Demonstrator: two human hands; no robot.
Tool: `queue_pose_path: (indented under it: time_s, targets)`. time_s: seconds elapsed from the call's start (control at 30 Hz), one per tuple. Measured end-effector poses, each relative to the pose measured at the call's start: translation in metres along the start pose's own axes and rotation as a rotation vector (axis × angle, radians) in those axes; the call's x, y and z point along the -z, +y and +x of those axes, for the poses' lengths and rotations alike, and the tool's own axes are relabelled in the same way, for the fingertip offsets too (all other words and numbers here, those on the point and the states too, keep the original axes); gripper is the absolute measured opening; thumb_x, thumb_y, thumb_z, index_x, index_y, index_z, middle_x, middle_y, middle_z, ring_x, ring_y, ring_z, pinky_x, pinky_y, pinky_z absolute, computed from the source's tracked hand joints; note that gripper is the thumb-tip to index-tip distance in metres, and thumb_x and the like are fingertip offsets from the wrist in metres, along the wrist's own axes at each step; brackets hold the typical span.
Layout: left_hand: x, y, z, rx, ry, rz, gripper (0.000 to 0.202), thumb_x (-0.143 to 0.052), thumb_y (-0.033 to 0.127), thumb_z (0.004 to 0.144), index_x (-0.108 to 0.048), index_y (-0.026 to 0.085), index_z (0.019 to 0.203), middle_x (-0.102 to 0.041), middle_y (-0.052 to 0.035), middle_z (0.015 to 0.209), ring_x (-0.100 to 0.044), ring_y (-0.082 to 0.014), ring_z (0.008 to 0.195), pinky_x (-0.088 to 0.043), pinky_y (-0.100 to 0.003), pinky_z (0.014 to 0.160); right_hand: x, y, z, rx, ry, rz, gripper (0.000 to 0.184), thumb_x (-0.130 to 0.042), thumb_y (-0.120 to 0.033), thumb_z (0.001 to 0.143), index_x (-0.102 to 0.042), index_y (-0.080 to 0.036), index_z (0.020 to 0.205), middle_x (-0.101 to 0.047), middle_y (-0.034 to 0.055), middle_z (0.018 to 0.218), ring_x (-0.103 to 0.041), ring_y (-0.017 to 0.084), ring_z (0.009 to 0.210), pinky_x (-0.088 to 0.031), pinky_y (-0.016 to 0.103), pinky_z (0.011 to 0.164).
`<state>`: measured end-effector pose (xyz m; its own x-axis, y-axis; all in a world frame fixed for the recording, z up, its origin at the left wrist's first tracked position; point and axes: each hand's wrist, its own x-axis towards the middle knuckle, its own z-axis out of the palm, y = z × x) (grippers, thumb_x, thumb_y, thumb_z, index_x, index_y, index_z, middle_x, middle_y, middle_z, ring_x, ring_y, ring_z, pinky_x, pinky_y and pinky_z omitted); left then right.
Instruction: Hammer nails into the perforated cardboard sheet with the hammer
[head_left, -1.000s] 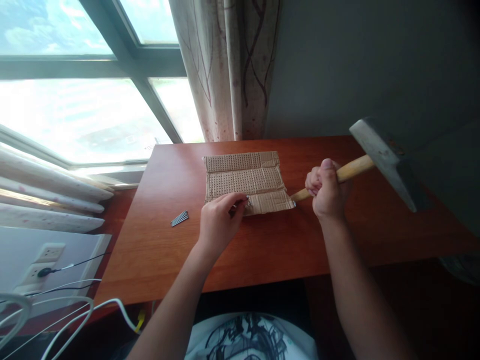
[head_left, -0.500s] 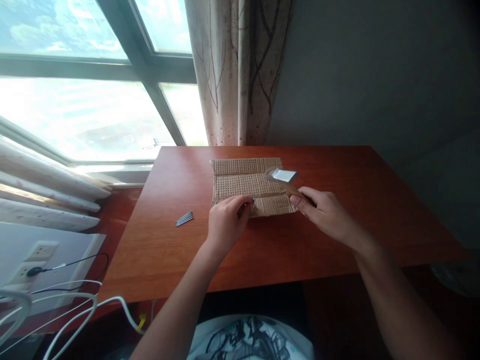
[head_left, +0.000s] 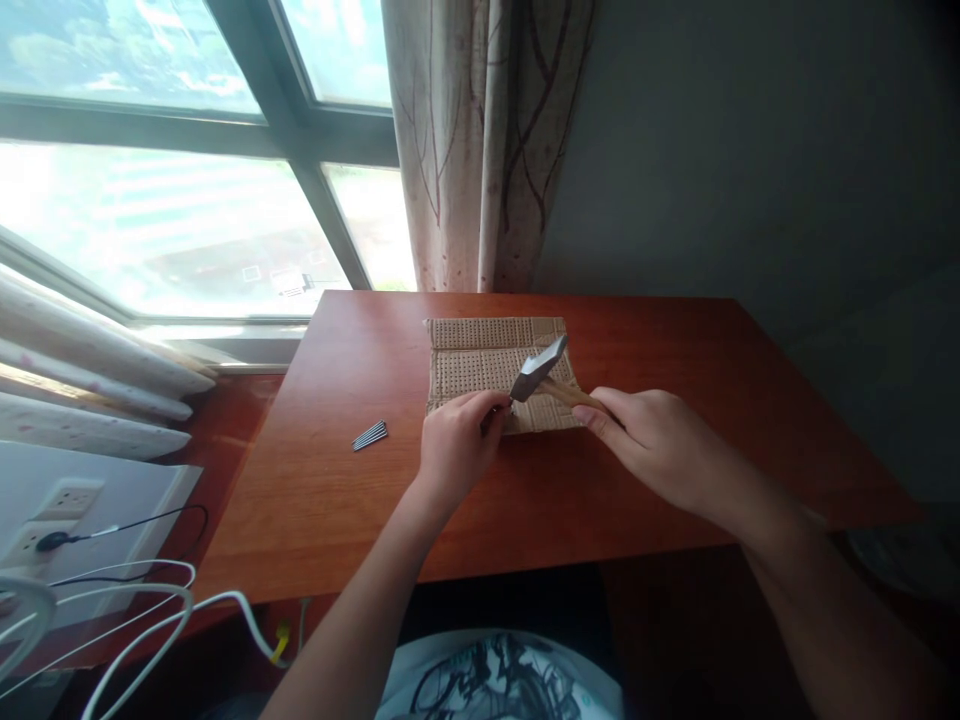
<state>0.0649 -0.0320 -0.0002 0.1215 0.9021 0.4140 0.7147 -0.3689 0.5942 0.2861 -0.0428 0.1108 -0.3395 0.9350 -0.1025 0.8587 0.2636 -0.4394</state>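
Note:
My right hand (head_left: 645,435) is wrapped round the wooden handle of a hammer (head_left: 534,372). The hammer's metal head is tilted over the cardboard, right beside the fingertips of my left hand (head_left: 461,435). Thumb and forefinger of that hand are pinched on a nail (head_left: 511,405), mostly hidden by the fingers and the hammer head. Beneath both lies a flattened, creased piece of brown cardboard (head_left: 469,372) with rows of small holes. A small bunch of nails (head_left: 370,435) rests on the table to the left of my left hand.
The reddish-brown wooden table (head_left: 300,520) stands by a window (head_left: 225,230) and a patterned curtain (head_left: 457,150). At the lower left, white cables (head_left: 176,600) hang near a wall socket (head_left: 52,525) with a black plug in it.
The hammer head has come down and to the left, close to my left fingertips, and has turned. My left hand keeps its pinch at nearly the same spot.

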Motion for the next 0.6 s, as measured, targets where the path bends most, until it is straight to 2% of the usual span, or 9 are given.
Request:
queue_pose_path:
  time_s: [0.2,0.37,0.6]
  targets:
    - [0.0013,0.0011,0.0007,0.007,-0.014,0.004,0.010,-0.061,0.019,0.090,-0.070,0.023,0.088,-0.076,0.0010,0.083,-0.070,-0.0165,0.074,-0.046,-0.026,0.064,0.0008,-0.0031,-0.0007,-0.011,0.068,0.014,0.043,-0.040,-0.050,0.102,-0.042,-0.022,0.070,-0.054,-0.0015,0.059,-0.047,0.014,0.054,-0.024,0.030,0.055]
    - [0.0018,0.0013,0.0013,-0.002,-0.020,0.017,0.010,-0.061,0.019,0.090,-0.069,0.023,0.088,-0.076,0.0006,0.082,-0.068,-0.0159,0.071,-0.045,-0.026,0.063,-0.0061,0.0000,0.0006,0.006,0.016,0.011,0.040,-0.041,-0.049,0.101,-0.047,-0.023,0.072,-0.059,-0.0001,0.062,-0.051,0.015,0.055,-0.026,0.031,0.056]
    - [0.0024,0.0016,0.0009,0.006,-0.021,0.018,0.010,-0.061,0.020,0.090,-0.070,0.023,0.088,-0.076,0.0003,0.082,-0.067,-0.0151,0.069,-0.044,-0.025,0.062,-0.0073,-0.0031,-0.0013,-0.008,0.061,0.050,0.042,-0.040,-0.050,0.102,-0.043,-0.023,0.070,-0.058,0.0002,0.061,-0.051,0.016,0.054,-0.026,0.031,0.055]
